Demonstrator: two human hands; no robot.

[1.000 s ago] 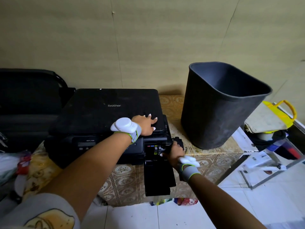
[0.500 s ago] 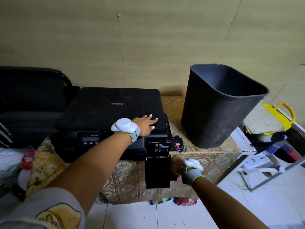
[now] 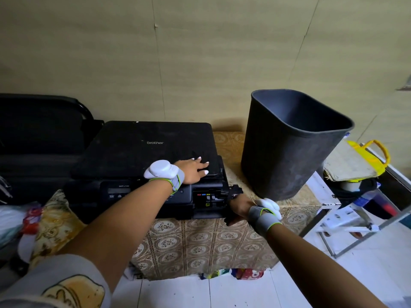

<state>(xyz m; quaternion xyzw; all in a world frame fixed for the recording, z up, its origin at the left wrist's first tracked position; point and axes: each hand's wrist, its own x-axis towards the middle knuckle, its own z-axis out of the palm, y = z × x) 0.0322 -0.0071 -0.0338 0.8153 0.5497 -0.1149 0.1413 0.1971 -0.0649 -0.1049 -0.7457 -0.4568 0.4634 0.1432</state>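
Black printer [image 3: 144,152], centre left of the frame, on a patterned cloth [image 3: 200,241] covering a low stand. The left hand [image 3: 191,171] lies flat on the lid's near right corner, fingers spread and straight. Below it, the ink compartment [image 3: 205,197] stands open, showing small coloured labels; its contents are too dark to read. The right hand [image 3: 241,206], at the printer's lower right corner, curls round a black flap [image 3: 226,220]. The back of the hand hides the fingers and most of the flap, so the flap's angle cannot be made out. A dark bin [image 3: 287,156] stands upright just right of the printer. A yellow bag [image 3: 378,152] is partly hidden at the right edge, and a black chair [image 3: 33,121] is cut off at the left edge.
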